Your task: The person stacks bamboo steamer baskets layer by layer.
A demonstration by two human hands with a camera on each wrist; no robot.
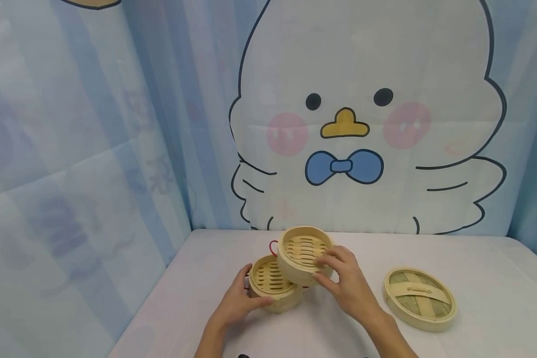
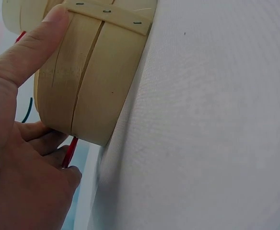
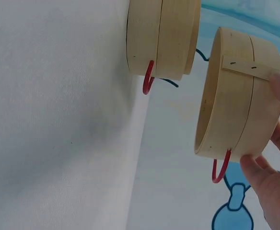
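Observation:
My left hand (image 1: 235, 304) holds a round bamboo steamer basket (image 1: 283, 301) that stands on the table. The thumb lies on its near wall, and the fingers reach round its left side by a red loop handle (image 2: 69, 153). Above and slightly right of it, a second bamboo steamer basket (image 1: 291, 271) is in the air, gripped at its right rim by my right hand (image 1: 348, 282). In the right wrist view, a gap shows between the raised steamer basket (image 3: 236, 105) and the lower one (image 3: 164, 38). Slatted bottoms show inside both baskets.
A woven bamboo steamer lid (image 1: 419, 299) lies on the white table (image 1: 340, 338), to the right of my right forearm. Behind the table's far edge hangs a cloth backdrop (image 1: 349, 209) with a cartoon bird, and another cloth (image 1: 71, 223) hangs at the left.

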